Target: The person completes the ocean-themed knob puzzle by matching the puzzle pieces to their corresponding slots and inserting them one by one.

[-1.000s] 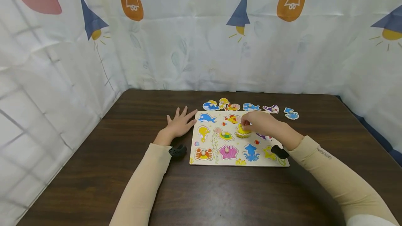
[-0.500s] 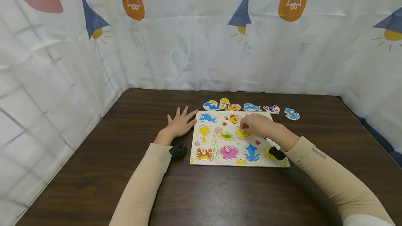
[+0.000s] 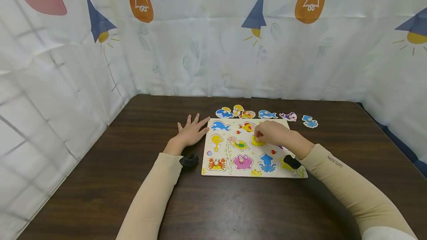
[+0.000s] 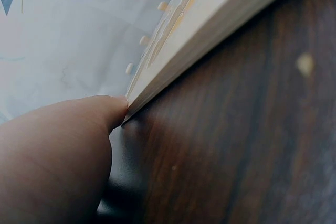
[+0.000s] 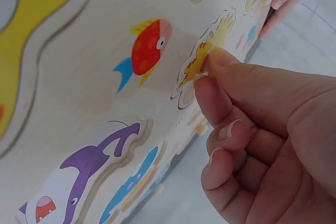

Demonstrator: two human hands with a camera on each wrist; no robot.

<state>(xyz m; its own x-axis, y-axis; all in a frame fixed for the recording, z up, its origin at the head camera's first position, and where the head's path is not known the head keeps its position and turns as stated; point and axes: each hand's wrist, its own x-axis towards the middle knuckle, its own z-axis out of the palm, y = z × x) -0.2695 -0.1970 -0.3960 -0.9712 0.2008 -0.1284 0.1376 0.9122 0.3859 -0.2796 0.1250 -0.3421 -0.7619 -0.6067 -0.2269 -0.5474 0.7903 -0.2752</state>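
Note:
A wooden peg puzzle board (image 3: 228, 172) with sea animal pictures lies on the table. My right hand (image 3: 274, 133) is over its middle, and in the right wrist view the thumb and index finger pinch a yellow puzzle piece (image 5: 224, 29) with a wavy edge. That piece sits flat at its place on the board; its knob is hidden behind the fingertips. My left hand (image 3: 188, 135) rests on the table with fingers spread, fingertips at the board's upper left edge. In the left wrist view the thumb (image 4: 113, 109) touches the board's side.
Behind the board lies a row of loose pieces, among them a blue whale (image 3: 267, 114), a red fish (image 3: 247, 114) and a purple shark (image 3: 288, 116). A blue piece (image 3: 310, 122) lies farther right. Knobbed crab (image 3: 217, 164), shell (image 3: 242, 162) and turtle (image 3: 238, 143) pieces sit in the board.
The yellow piece, first raised a little off the board, has come down flat onto it. My right hand has shifted slightly left with it; the left hand has stayed put.

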